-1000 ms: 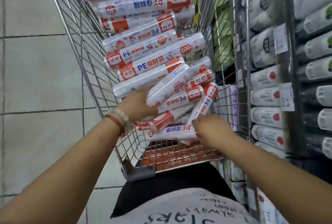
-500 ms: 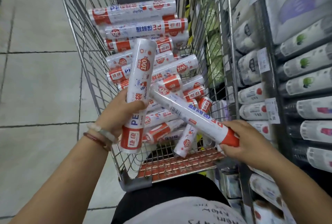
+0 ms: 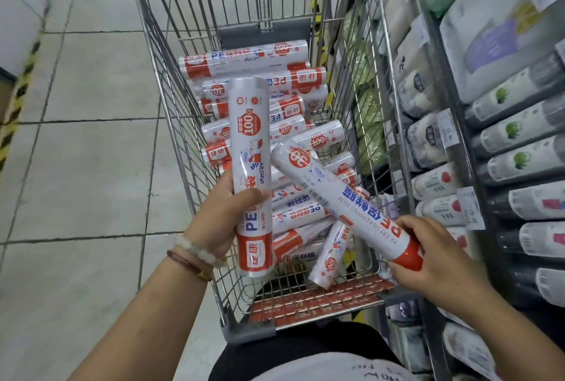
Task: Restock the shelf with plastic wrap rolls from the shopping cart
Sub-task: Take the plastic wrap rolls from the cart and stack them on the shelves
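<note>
A wire shopping cart (image 3: 171, 123) in front of me holds several white-and-red plastic wrap rolls (image 3: 244, 59). My left hand (image 3: 223, 218) grips one roll (image 3: 250, 148) upright above the cart, red end down. My right hand (image 3: 434, 258) holds a second roll (image 3: 333, 197) by its red lower end, tilted up and to the left so its top nearly touches the upright roll. The shelf (image 3: 477, 178) stands directly right of the cart, with rows of similar rolls lying end-out.
Price tags (image 3: 470, 209) hang along the shelf edges. Green packages (image 3: 367, 123) show through the cart's right wall. Grey tiled floor (image 3: 91, 166) lies to the left, with a yellow-and-black striped edge (image 3: 18, 96) at far left. My dark trousers are just behind the cart.
A second ago both hands were down among the rolls in the cart. Each has since lifted out one roll; over the last half second they rose slightly more.
</note>
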